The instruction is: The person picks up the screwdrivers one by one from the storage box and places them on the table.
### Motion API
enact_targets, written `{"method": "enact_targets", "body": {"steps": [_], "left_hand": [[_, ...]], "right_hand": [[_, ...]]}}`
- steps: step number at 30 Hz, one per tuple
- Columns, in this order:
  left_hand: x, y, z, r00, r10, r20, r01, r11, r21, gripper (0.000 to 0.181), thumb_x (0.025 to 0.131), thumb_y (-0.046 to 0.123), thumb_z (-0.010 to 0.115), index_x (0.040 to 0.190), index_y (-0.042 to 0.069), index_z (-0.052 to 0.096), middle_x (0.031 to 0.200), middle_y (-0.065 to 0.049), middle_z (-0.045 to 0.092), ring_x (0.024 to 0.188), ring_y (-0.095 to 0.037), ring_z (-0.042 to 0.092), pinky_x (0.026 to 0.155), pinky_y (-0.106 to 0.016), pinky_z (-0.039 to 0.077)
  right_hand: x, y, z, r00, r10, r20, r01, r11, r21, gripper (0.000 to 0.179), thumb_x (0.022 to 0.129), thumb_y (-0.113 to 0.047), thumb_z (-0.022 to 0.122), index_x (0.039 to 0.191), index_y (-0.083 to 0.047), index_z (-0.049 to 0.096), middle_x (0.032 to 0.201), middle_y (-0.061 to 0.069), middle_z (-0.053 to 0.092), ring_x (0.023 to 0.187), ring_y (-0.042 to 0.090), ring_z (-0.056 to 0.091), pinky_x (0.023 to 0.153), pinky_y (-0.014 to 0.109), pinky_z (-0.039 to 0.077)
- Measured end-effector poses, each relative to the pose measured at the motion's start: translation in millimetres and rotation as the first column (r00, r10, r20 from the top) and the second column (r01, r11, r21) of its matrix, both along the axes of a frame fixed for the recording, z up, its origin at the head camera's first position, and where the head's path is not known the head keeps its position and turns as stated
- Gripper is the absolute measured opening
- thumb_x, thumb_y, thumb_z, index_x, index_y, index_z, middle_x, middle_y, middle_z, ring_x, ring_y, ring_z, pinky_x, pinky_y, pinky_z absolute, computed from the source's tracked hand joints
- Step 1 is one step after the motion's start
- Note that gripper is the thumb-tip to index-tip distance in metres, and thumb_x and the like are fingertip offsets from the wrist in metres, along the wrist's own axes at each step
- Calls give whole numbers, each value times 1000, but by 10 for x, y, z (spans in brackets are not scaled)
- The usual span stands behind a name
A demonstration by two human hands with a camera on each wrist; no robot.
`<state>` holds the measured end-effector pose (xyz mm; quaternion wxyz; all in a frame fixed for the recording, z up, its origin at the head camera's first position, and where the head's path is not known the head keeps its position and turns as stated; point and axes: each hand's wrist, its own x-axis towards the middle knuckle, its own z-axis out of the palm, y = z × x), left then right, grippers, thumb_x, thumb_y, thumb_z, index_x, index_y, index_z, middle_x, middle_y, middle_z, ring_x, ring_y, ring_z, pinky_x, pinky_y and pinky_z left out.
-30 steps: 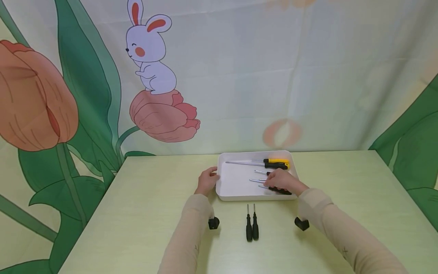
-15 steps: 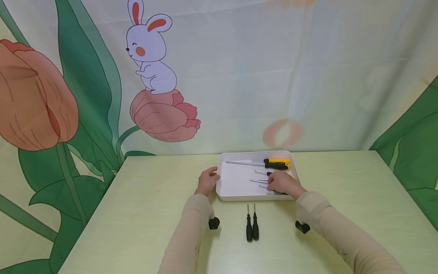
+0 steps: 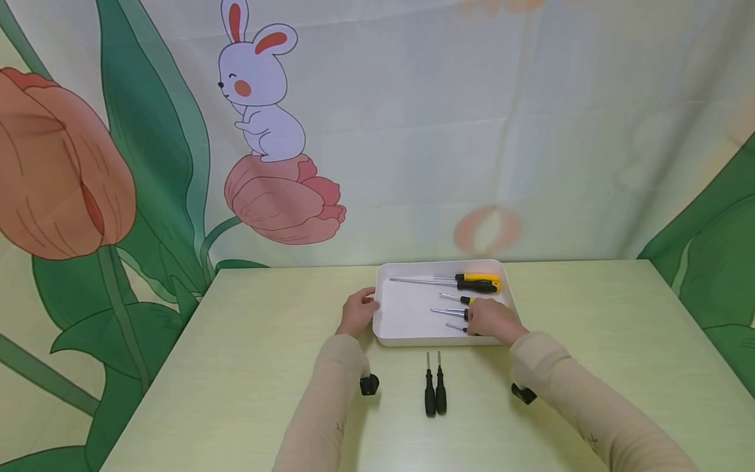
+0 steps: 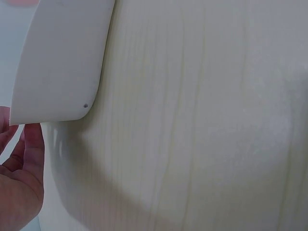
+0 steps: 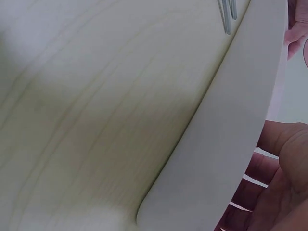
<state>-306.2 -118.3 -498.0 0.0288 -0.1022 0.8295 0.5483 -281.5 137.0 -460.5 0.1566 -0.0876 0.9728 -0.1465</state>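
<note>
A white tray (image 3: 407, 318) lies near the table's back edge with several screwdrivers in it. My left hand (image 3: 356, 313) holds its left end, thumb at the rim; the left wrist view shows the fingers (image 4: 33, 149) against the tray's corner. Inside the tray's right half, my right hand (image 3: 491, 319) is lowered over the handle of the front screwdriver (image 3: 455, 327), whose shaft points left. In the right wrist view, the tray wall (image 5: 216, 120) hides those fingertips, and I cannot tell whether they grip the handle. Behind lie a yellow-handled screwdriver (image 3: 480, 277) and a long black-and-yellow one (image 3: 479, 286).
Two black screwdrivers, the left one (image 3: 430, 395) and the right one (image 3: 441, 394), lie side by side on the light wooden table (image 3: 236, 393) in front of the tray, tips away from me. A printed curtain (image 3: 407, 131) hangs right behind the table.
My right hand has shifted slightly right and toward me within the tray, uncovering more of the middle screwdrivers and covering the front one's handle. The left hand and tray stay put.
</note>
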Motion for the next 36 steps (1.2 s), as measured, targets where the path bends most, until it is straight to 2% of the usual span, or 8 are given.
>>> {"method": "enact_targets", "body": {"steps": [3,7,13,20,27,31,36], "left_hand": [[0,2,2,1000,5,-1,-5,1000,-9,38,83,6,53,121,5,53,106,-17,59,94,-25,56,77,-32,50],[-9,4,-8,1000,9,-4,-9,1000,-16,38,83,6,53,121,5,53,105,-17,59,93,-25,57,76,-30,49],[-25,1,-30,1000,10,-6,-10,1000,-14,38,83,6,52,121,5,53,105,-17,59,93,-24,57,75,-29,49],[-9,2,-2,1000,10,-1,-10,1000,-19,38,83,6,52,121,4,52,106,-17,58,94,-24,56,76,-30,49],[0,5,8,1000,11,-1,-11,1000,-15,38,83,6,52,121,4,53,106,-18,58,93,-25,57,75,-30,50],[-5,7,10,1000,12,0,-12,1000,-14,38,83,6,52,121,4,53,106,-18,59,92,-25,57,75,-30,50],[-11,5,5,1000,10,3,-10,1000,-24,38,83,6,53,120,5,53,106,-17,59,93,-25,56,77,-31,50]], "right_hand": [[17,-3,3,1000,4,-5,-4,1000,12,10,72,-13,62,63,-11,57,63,-1,52,56,14,42,48,26,31],[36,-14,-7,1000,6,-20,-5,999,36,13,72,-12,59,59,-12,54,60,-1,48,54,14,39,46,26,28],[27,-23,-30,998,43,-54,-39,997,68,16,67,-6,53,54,-15,51,58,-2,47,53,14,35,44,27,26],[-2,-9,-82,994,85,-65,-81,995,62,24,62,-2,45,47,-18,36,50,-4,34,50,12,26,42,25,18],[-32,-4,-89,994,94,-58,-90,993,72,14,67,-8,55,55,-12,49,60,1,47,54,15,38,43,27,28],[-59,7,-89,996,87,-36,-85,995,52,19,67,-13,61,54,-12,46,58,0,42,52,14,36,44,24,27],[-75,33,-83,995,104,5,-104,995,-3,31,66,-12,60,47,-15,36,52,-4,29,48,11,27,45,21,20]]}}
